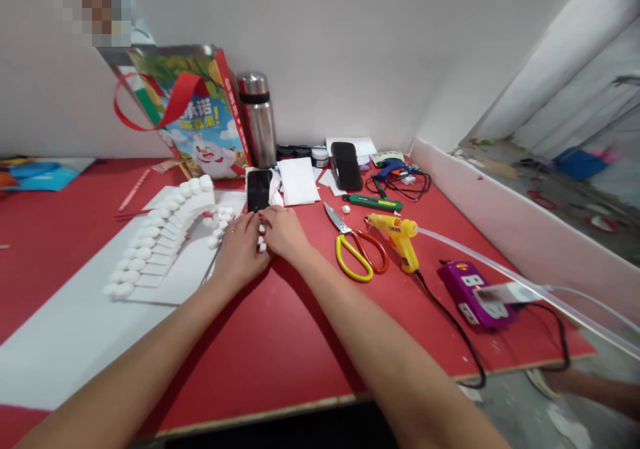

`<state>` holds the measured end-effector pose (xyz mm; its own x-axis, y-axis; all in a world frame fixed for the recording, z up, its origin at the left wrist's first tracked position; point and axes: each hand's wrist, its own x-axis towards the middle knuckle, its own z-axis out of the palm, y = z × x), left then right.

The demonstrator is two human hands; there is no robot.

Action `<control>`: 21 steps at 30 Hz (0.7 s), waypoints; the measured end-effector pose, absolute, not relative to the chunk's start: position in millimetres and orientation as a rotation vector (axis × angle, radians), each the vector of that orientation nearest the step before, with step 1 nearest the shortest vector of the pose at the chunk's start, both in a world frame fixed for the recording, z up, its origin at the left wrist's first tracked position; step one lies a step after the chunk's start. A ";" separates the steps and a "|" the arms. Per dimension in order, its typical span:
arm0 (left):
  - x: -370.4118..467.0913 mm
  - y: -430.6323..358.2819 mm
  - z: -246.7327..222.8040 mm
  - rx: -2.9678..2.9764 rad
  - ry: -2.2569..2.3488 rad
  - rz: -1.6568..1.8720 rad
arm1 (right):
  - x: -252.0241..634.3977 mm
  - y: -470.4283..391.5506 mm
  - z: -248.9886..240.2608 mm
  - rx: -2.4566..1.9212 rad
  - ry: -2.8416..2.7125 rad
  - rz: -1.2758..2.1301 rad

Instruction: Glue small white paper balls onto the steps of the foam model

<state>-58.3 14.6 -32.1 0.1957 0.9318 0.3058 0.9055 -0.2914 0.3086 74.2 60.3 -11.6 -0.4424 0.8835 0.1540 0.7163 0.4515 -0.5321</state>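
My left hand (241, 252) rests low over the red table, back up, its fingers bent and close together. Against it lies my right hand (284, 233), fingers curled in toward the left one. Small white pieces (262, 243) show in the gap between the hands; whether fingers pinch them is hidden. To the left stands a curved white model (163, 245) with rows of white rounded pieces along its edge, on a white board (95, 322). A cluster of white balls (220, 219) sits beside my left hand. Just beyond my fingertips is a dark phone (259, 190).
On the right are scissors (354, 243), a yellow glue gun (397, 235) with a glue stick, a green cutter (374, 202) and a purple power strip (475, 295). Behind stand a gift bag (210, 129), a steel flask (260, 122) and another phone (346, 166). A low wall (500, 215) borders the right.
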 end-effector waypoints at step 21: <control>56.5 -10.6 -33.0 2.291 1.490 0.735 | 174.2 16.6 19.0 -1.823 -2.346 0.340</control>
<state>56.5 -10.6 -33.0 0.3272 0.9116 0.2489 0.7520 -0.4107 0.5155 174.2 16.6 19.0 -0.2495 0.9682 -0.0196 0.9340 0.2353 -0.2690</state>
